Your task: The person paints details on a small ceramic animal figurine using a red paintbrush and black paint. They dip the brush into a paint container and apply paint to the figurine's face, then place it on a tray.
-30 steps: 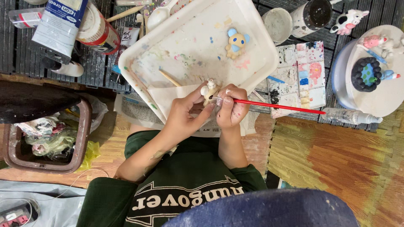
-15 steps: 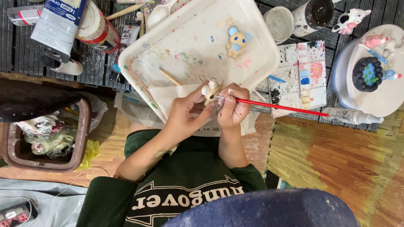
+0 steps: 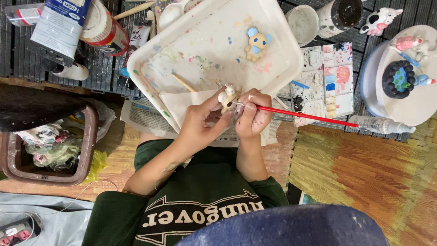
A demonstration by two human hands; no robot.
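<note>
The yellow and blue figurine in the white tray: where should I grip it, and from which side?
Probably grip the yellow and blue figurine across its yellow body, coming from straight above. It lies flat and alone on the white tray, so both sides are free. The blue ears look small and may be fragile.

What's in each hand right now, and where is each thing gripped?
Left hand pinches the small cream figurine by its lower body. Right hand grips the red paintbrush near its bristle end.

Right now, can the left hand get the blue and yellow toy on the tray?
Probably not yet: the left hand already holds a small cream figure, though the toy lies close ahead, unblocked.
</note>
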